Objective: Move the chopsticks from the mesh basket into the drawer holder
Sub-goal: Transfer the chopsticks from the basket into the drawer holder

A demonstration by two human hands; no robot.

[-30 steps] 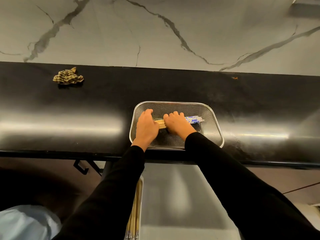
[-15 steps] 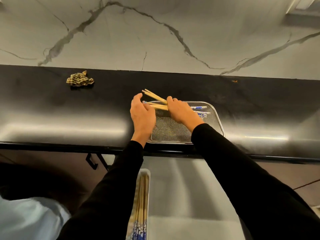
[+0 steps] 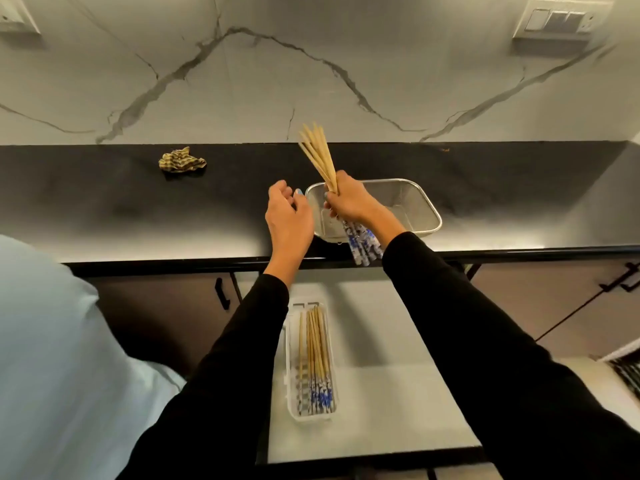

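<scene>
My right hand [image 3: 349, 199] is fisted around a bundle of pale bamboo chopsticks with blue-and-white patterned handles [image 3: 320, 157], gripped near the middle so the tips fan upward and the handles hang toward me; that keeps the whole lot together for one carry. My left hand [image 3: 289, 216] hovers just beside it, fingers loosely curled and holding nothing, probably ready to square up the bundle. Behind my right hand sits the rectangular steel mesh basket [image 3: 420, 206] on the glossy black tabletop [image 3: 104, 209], and it looks emptied. Below, in the pulled-out drawer, the narrow clear plastic holder [image 3: 291, 358] already cradles other chopsticks, handles toward me, so mine should go in likewise. A crumpled checked cloth [image 3: 181, 161] lies well apart.
</scene>
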